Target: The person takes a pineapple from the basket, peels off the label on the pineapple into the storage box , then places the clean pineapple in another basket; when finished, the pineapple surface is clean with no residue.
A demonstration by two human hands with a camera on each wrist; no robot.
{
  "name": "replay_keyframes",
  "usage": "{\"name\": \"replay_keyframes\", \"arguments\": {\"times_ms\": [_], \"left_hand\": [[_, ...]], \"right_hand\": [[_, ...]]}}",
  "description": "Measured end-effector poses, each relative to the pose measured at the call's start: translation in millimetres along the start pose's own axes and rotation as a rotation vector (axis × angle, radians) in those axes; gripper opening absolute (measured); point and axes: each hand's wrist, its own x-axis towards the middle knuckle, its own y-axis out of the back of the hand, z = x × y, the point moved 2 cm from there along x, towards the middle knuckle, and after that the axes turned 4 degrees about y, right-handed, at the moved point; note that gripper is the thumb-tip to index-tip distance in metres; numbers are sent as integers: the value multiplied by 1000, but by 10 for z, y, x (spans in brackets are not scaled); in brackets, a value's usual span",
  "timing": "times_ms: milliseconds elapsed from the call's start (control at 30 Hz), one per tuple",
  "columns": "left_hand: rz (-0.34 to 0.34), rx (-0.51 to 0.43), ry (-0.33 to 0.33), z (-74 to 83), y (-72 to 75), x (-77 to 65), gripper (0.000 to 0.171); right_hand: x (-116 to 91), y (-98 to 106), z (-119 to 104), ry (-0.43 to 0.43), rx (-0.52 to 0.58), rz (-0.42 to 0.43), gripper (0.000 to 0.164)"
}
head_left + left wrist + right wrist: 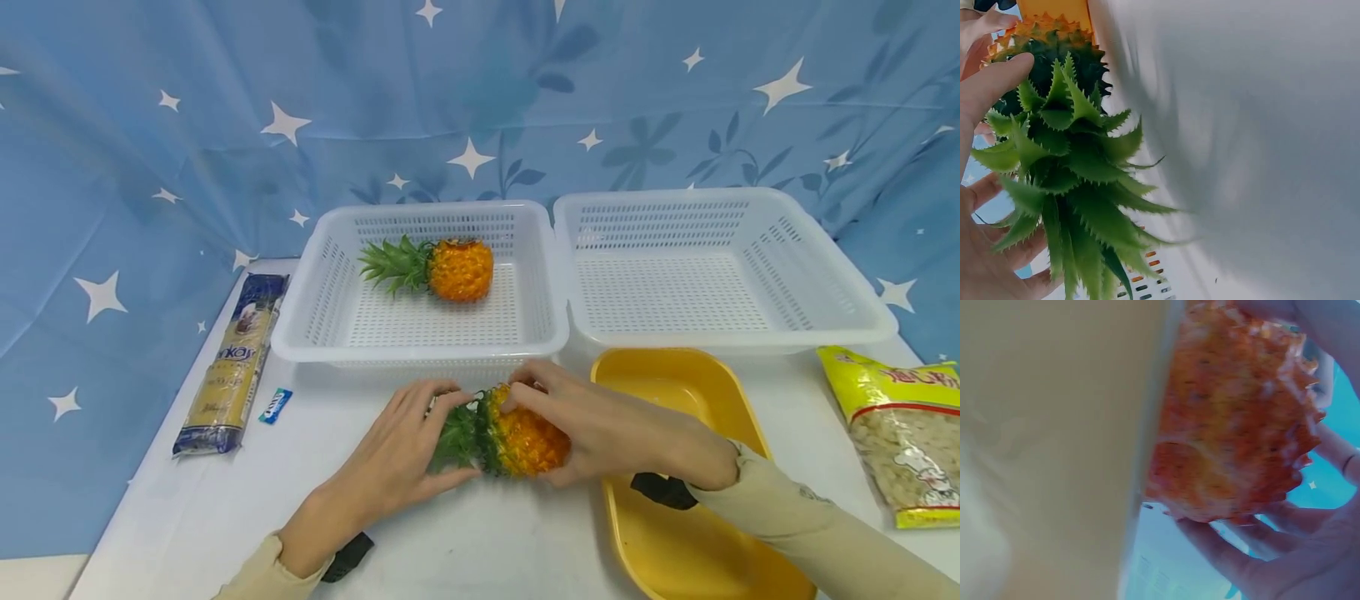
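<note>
A toy-like pineapple (528, 442) lies sideways low over the white table, its leafy crown to the left. My right hand (603, 421) grips the orange body from the right, thumb and fingers on opposite sides. Around the crown end curls my left hand (390, 446), its thumb touching the dark base of the leaves (1079, 162) in the left wrist view. Part of the spiky orange body (1229, 425) fills the right wrist view between the fingers. A second pineapple (461, 271) lies in the left white basket (420, 352).
Beside it stands another white basket (735, 338). A yellow tub (675, 533) sits under my right forearm. To the left lie a long gold-and-blue packet (234, 367) and a small blue-green packet (276, 406). A yellow-edged bag (911, 454) lies far right.
</note>
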Motion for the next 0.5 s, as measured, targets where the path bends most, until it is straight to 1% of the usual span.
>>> {"name": "replay_keyframes", "arguments": {"times_ms": [133,233,300,333,400,467,500], "left_hand": [[26,2,-9,43,55,-28,88],[68,-2,-14,93,130,-49,97],[108,-19,-1,127,192,-62,105],[126,-38,19,144,225,-65,109],[162,-98,80,167,286,-70,112],[185,-189,161,181,337,-72,110],[189,-246,202,187,352,-73,106]], "right_hand": [[-73,134,-81,50,-49,41,71],[-154,317,-158,74,-82,60,70],[-218,460,-201,79,-99,74,71],[-258,538,-220,79,-110,83,71],[-351,699,-245,76,-144,103,73],[-459,861,-248,76,-184,134,74],[-517,937,-240,70,-205,148,74]]}}
